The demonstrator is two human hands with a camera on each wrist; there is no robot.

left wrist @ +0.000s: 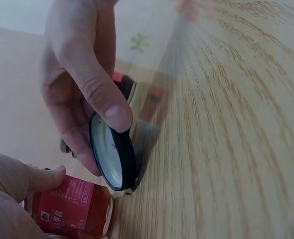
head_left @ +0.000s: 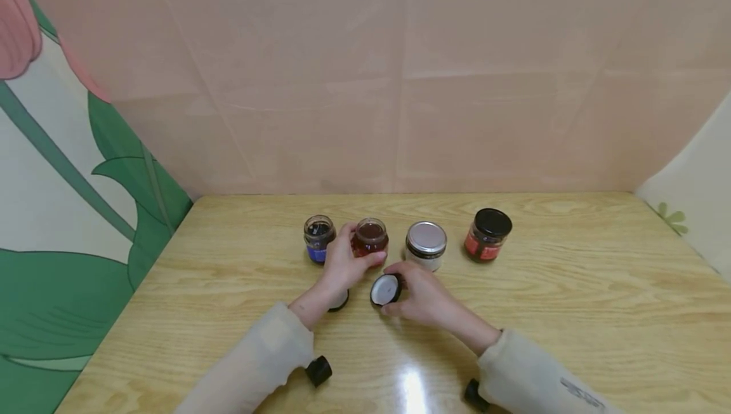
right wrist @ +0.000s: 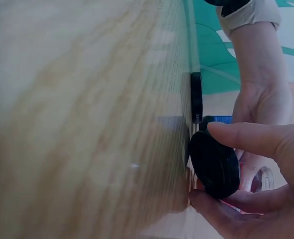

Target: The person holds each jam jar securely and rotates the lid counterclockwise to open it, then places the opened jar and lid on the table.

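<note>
My left hand (head_left: 341, 266) grips a small open glass jar (head_left: 371, 239) with dark red contents, standing on the table; its red label (left wrist: 67, 204) shows in the left wrist view. Just in front of it, my right hand (head_left: 425, 298) pinches a black jar lid (head_left: 385, 289) by its rim. The lid is tilted almost on edge, its whitish inside turned to the left and its black top (right wrist: 214, 167) visible in the right wrist view. Lid and jar are apart. An open jar with a blue label (head_left: 317, 239) stands left of the red one.
Another black lid (head_left: 339, 301) lies on the table, partly hidden by my left forearm. A jar with a silver lid (head_left: 426, 242) stands to the right of the red jar. Farther right is a red-labelled jar with a black lid (head_left: 488, 233). A wall covering rises behind the wooden table (head_left: 571, 300).
</note>
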